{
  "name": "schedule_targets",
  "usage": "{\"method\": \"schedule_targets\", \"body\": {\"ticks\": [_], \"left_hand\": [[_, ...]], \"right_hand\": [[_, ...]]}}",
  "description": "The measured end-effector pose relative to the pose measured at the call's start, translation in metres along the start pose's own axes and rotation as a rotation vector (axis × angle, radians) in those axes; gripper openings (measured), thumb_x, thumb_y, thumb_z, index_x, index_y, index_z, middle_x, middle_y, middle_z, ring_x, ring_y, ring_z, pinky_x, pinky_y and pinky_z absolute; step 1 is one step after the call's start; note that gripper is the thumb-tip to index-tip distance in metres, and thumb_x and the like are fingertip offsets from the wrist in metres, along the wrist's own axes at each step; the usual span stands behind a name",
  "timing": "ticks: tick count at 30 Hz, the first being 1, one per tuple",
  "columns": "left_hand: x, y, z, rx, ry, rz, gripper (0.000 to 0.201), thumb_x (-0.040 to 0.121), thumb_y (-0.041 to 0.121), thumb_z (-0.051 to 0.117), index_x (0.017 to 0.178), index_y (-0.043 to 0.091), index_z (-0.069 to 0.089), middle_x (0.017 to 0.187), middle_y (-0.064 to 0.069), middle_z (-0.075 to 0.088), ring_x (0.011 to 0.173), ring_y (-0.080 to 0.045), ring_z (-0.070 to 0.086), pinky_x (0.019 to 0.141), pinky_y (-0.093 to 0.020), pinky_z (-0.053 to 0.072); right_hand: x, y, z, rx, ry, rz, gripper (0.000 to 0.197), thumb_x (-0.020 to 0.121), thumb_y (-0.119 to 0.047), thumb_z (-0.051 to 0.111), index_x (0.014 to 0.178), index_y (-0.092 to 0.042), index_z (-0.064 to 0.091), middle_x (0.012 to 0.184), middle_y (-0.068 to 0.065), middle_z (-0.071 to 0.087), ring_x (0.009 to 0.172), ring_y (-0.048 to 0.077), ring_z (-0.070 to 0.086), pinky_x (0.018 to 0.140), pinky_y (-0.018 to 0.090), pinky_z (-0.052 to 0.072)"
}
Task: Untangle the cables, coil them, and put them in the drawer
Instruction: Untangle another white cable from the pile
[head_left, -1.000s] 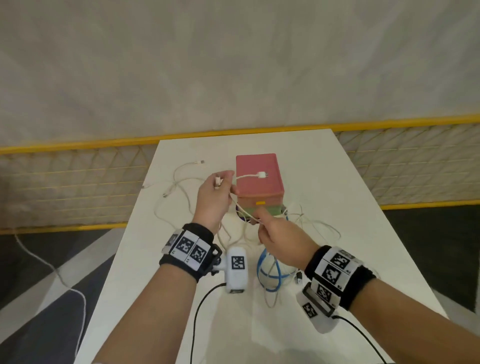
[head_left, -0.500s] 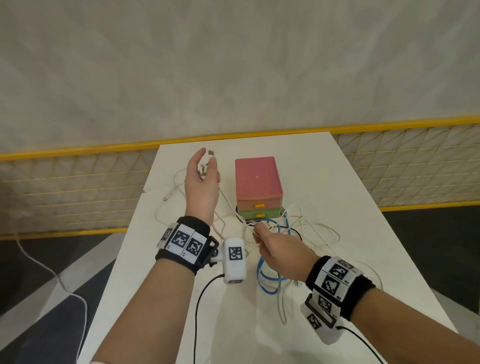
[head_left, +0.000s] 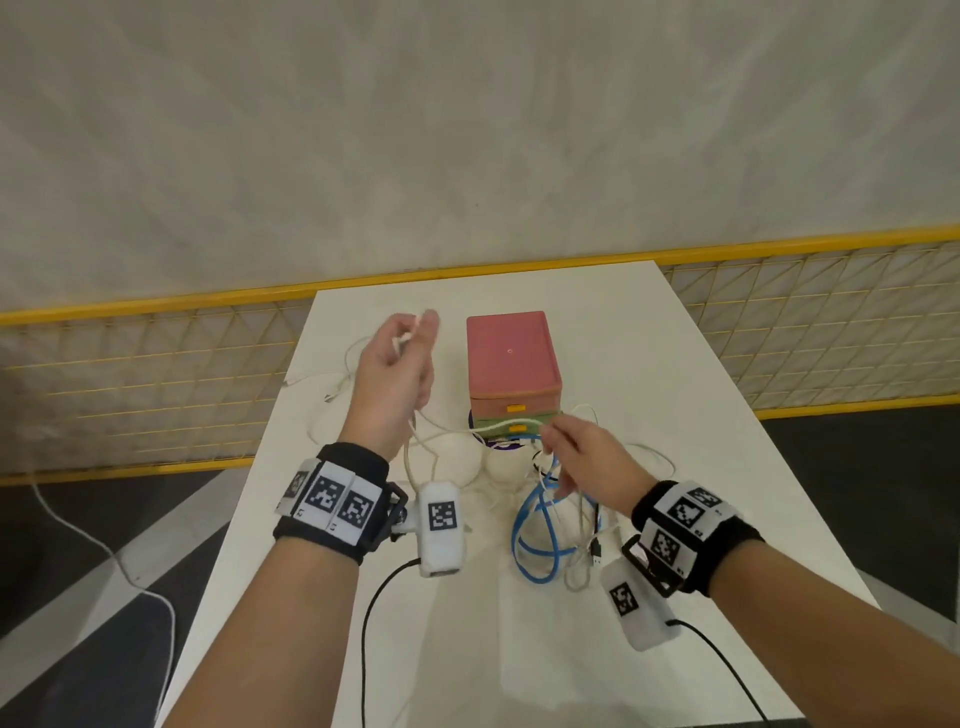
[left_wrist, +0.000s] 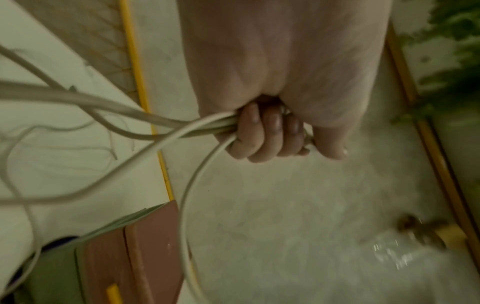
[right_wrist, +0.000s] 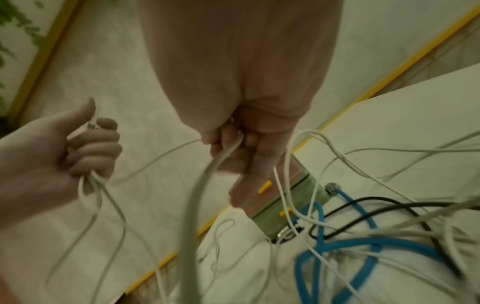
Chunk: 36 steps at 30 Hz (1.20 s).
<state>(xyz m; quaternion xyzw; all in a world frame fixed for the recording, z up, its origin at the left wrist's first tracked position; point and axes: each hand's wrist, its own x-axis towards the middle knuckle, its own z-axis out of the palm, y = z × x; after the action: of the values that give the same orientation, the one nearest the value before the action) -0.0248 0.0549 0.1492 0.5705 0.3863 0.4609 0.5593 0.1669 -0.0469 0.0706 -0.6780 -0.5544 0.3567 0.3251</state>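
- Both hands are busy with one white cable: the left hand, raised above the table's left side, has its fingers curled round several gathered loops of it.
- Moving right, the right hand pinches a strand of that cable just in front of the drawer unit, with its fingers curled round the strand.
- Step in hand, as I judge it: coiling the white cable. To do it well, the right hand should feed slack evenly while the left adds loops of like size, and the strand should be drawn clear of the pile instead of tugged, so knots do not tighten.
- Below the right hand lies the tangle: a blue cable, a black cable and thinner white leads, still crossed over one another.
- Both visible drawers, pink over green, look shut, each with a yellow handle; what they contain cannot be seen. No cable appears stowed yet.
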Motion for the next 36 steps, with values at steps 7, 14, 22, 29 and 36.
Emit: {"method": "schedule_targets", "body": {"ticks": [7, 14, 22, 29, 36], "left_hand": [[-0.027, -0.015, 0.033, 0.333, -0.284, 0.054, 0.021, 0.103, 0.023, 0.045, 0.099, 0.014, 0.063, 0.062, -0.009, 0.053, 0.038, -0.006, 0.034, 0.041, -0.017, 0.031], [-0.017, -0.003, 0.024, 0.303, 0.015, 0.138, 0.037, 0.095, 0.04, 0.058, 0.07, 0.013, 0.049, 0.061, 0.005, 0.045, 0.051, -0.009, 0.035, 0.051, -0.022, 0.03], [-0.021, 0.001, 0.023, 0.713, -0.287, -0.025, 0.032, 0.096, 0.044, 0.053, 0.088, 0.016, 0.067, 0.067, 0.011, 0.052, 0.061, -0.007, 0.048, 0.056, -0.023, 0.035], [-0.01, 0.001, -0.015, 0.821, 0.214, 0.162, 0.024, 0.098, 0.037, 0.052, 0.117, 0.026, 0.061, 0.08, 0.002, 0.066, 0.075, -0.02, 0.061, 0.067, -0.027, 0.041], [-0.038, -0.03, 0.034, 0.638, -0.325, 0.027, 0.03, 0.098, 0.045, 0.047, 0.093, 0.023, 0.067, 0.052, 0.006, 0.055, 0.047, -0.01, 0.049, 0.057, -0.027, 0.044]], "right_hand": [[0.01, -0.028, -0.013, -0.023, 0.134, -0.212, 0.03, 0.097, -0.024, 0.049, 0.079, -0.001, 0.054, 0.061, 0.0, 0.038, 0.054, 0.008, 0.032, 0.053, 0.02, 0.03], [0.005, -0.008, -0.009, -0.053, 0.092, -0.203, 0.028, 0.095, -0.037, 0.049, 0.087, -0.015, 0.065, 0.077, 0.018, 0.063, 0.066, 0.029, 0.055, 0.064, 0.039, 0.047], [0.004, -0.037, -0.019, 0.034, 0.063, -0.268, 0.029, 0.098, -0.022, 0.047, 0.073, -0.012, 0.057, 0.05, -0.013, 0.039, 0.048, 0.004, 0.036, 0.049, 0.015, 0.031], [-0.009, -0.015, -0.026, -0.064, -0.025, -0.259, 0.03, 0.1, -0.021, 0.04, 0.08, -0.007, 0.057, 0.058, -0.01, 0.035, 0.051, 0.004, 0.034, 0.053, 0.014, 0.031], [-0.003, -0.035, -0.017, 0.02, -0.033, -0.371, 0.027, 0.1, -0.017, 0.041, 0.081, -0.009, 0.057, 0.07, -0.001, 0.05, 0.063, 0.002, 0.043, 0.064, 0.015, 0.037]]}}
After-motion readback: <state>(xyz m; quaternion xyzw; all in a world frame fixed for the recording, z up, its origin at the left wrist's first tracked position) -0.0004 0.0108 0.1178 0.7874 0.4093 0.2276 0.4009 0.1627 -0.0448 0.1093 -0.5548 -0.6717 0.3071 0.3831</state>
